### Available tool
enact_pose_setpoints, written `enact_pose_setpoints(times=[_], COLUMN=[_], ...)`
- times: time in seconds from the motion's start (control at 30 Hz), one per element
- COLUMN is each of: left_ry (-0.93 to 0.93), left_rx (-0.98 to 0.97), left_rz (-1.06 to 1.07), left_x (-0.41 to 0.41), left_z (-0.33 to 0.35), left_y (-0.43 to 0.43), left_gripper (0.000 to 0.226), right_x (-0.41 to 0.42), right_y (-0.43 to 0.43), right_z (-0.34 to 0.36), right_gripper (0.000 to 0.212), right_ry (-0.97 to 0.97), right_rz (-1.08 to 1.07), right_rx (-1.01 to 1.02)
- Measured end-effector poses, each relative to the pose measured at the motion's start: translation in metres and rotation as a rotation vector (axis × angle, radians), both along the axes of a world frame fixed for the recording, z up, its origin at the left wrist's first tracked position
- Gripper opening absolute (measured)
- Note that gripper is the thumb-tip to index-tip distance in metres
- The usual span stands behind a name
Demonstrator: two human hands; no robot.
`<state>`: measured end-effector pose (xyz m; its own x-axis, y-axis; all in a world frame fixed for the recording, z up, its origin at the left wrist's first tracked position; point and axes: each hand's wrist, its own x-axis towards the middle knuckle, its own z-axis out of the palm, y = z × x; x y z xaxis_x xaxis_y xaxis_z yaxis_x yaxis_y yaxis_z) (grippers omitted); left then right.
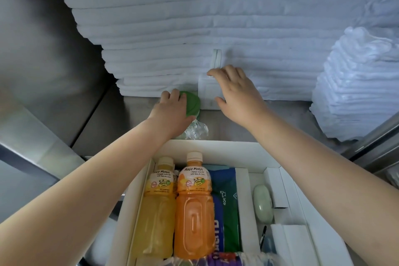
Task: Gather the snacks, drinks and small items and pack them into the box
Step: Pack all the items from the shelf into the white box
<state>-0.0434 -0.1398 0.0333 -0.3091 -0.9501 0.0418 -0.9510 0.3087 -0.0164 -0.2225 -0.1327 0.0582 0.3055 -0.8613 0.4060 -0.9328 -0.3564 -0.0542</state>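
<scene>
Green-lidded container (192,101) grasped by left hand (172,108) fingers. White carton (206,93), just right of them, grasped by right hand (235,91) fingers. Box (216,148), bottles (194,211) packed inside, placed nearer than fingers.

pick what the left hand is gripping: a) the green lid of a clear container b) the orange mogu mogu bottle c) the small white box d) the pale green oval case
a: the left hand curls over the green lid of a clear container, while the right hand holds the small white box.
</scene>
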Motion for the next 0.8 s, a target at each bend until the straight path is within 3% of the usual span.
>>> enact_pose_setpoints(times=[0.17, 0.3, 0.43, 0.63, 0.8], left_ry=[0.042, 0.093, 0.109, 0.136, 0.149], left_rx=[0.012, 0.127, 0.110, 0.100, 0.100], left_rz=[0.028, 0.009, -0.015, -0.001, 0.005], left_x=[-0.001, -0.002, -0.002, -0.002, -0.002], left_z=[0.000, 0.000, 0.000, 0.003, 0.003], left_y=[0.001, 0.000, 0.000, 0.004, 0.004], left_gripper=[0.064, 0.066, 0.061, 0.062, 0.063], right_x=[0.000, 0.003, 0.010, 0.010, 0.010], right_y=[-0.002, -0.003, -0.006, -0.006, -0.008], right_z=[-0.002, -0.004, -0.004, -0.008, -0.006], right_gripper=[0.067, 0.073, 0.066, 0.052, 0.043], right_ry=[-0.044, 0.104, 0.167, -0.096, -0.110], right_rz=[0.009, -0.022, -0.065, 0.027, 0.028], right_rx=[0.012, 0.002, 0.006, 0.062, 0.021])
